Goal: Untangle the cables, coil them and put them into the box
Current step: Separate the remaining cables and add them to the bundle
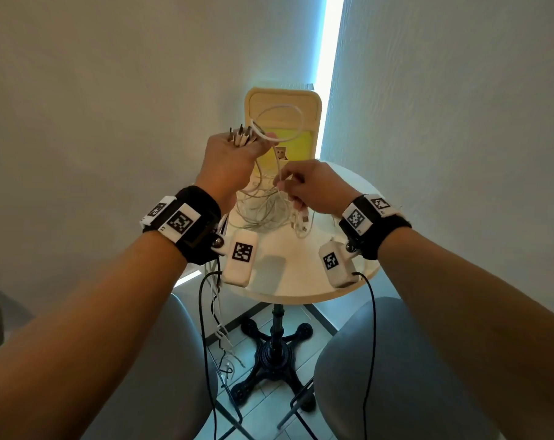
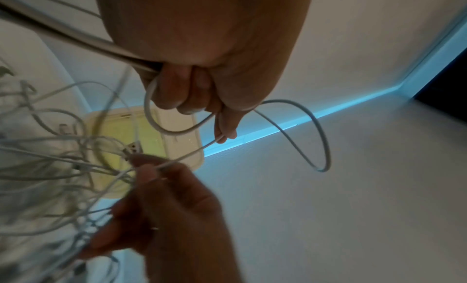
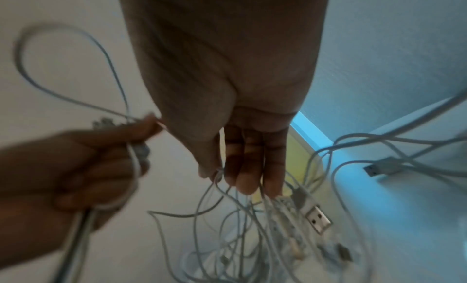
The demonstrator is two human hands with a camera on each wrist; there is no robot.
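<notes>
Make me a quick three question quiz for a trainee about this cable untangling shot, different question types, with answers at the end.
1. True or false: the left hand grips a bunch of cable ends with the plugs sticking up.
2. Multiple choice: where does the tangle of white cables sit? A) inside the box B) over the table, below the hands C) wholly on the floor
3. Fill in: the right hand pinches a single white ____ that runs up to the left hand.

Key:
1. True.
2. B; the table is round and pale, and the box stands behind it.
3. Cable; the loop above the left hand is part of it.
</notes>
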